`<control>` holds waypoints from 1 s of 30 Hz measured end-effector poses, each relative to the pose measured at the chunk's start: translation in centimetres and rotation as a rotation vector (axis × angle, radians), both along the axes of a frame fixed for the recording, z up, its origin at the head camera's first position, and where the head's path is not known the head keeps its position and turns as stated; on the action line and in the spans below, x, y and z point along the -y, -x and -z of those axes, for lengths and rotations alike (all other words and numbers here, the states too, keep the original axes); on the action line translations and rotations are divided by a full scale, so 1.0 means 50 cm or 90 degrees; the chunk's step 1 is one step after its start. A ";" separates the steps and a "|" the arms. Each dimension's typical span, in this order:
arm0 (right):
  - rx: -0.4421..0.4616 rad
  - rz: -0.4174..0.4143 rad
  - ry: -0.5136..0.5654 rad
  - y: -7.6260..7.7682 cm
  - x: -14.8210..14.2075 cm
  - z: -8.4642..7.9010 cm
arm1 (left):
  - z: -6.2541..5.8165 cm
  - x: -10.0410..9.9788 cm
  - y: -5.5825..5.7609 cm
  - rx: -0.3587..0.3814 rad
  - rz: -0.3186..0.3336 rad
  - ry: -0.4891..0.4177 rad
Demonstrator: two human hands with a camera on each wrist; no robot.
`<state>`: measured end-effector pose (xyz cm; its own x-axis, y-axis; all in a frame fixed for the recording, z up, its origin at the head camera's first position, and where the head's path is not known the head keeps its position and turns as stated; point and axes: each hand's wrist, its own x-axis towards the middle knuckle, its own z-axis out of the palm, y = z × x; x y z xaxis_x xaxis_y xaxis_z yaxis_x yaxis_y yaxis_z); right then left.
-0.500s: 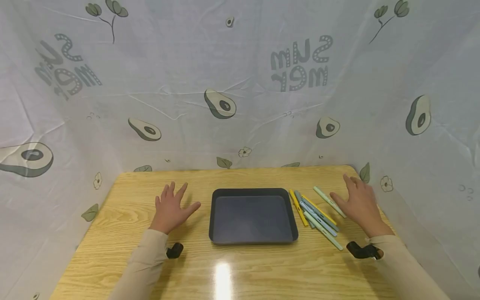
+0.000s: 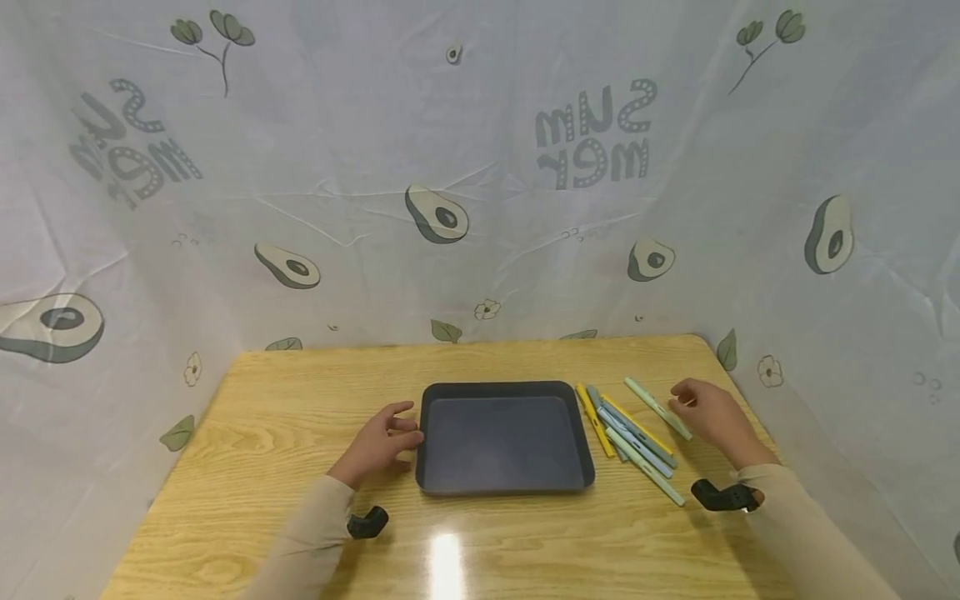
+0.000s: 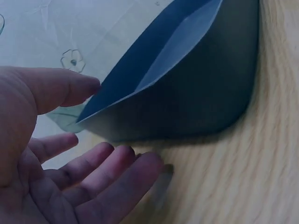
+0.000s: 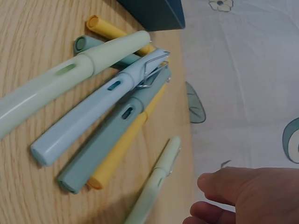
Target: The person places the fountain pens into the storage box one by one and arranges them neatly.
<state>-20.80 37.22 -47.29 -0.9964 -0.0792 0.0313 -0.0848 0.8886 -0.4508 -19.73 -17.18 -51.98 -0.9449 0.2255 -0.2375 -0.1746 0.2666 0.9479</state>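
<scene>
Cloth [image 2: 360,167] hangs behind the tray [image 2: 504,446] and off to both sides of it. The table [image 2: 525,542] spreads all around the tray, whose long axis runs left to right. The left hand [image 2: 382,442] is at the tray's left wall, its grip wide, thumb by the rim and fingers lower down; whether it touches, I cannot tell. The right hand [image 2: 712,417] is well right of the tray, fingers bent, its grip fairly narrow and empty.

Just beside that hand, right of the tray, lies the lone green pen [image 2: 656,406], apart from the others. Its long axis slants: the far end leans in toward the tray, the near end points away, and the clip sits toward the far end. Between it and the tray is a pile with much the same slant: a blue pen [image 4: 79,119], another green pen [image 4: 51,84], two teal pens [image 4: 93,154] and a yellow pen [image 4: 114,158]. A second yellow pen [image 2: 596,421] lies closest to the tray, nearly along its right wall.
</scene>
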 end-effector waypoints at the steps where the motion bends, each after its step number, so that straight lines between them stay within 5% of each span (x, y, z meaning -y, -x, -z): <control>1: 0.005 0.001 0.002 0.002 -0.002 0.006 | 0.004 -0.004 -0.002 0.017 0.002 -0.025; 6: 0.016 0.003 0.016 0.010 -0.008 0.027 | 0.017 -0.019 -0.005 0.048 0.000 -0.072; 30: 0.048 -0.006 0.046 0.049 0.007 0.060 | 0.025 -0.040 -0.001 0.047 -0.017 -0.075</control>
<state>-23.24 36.89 -50.29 -0.9953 -0.0884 -0.0386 -0.0557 0.8532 -0.5186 -19.67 -15.18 -53.22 -0.9320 0.2312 -0.2792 -0.2499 0.1481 0.9569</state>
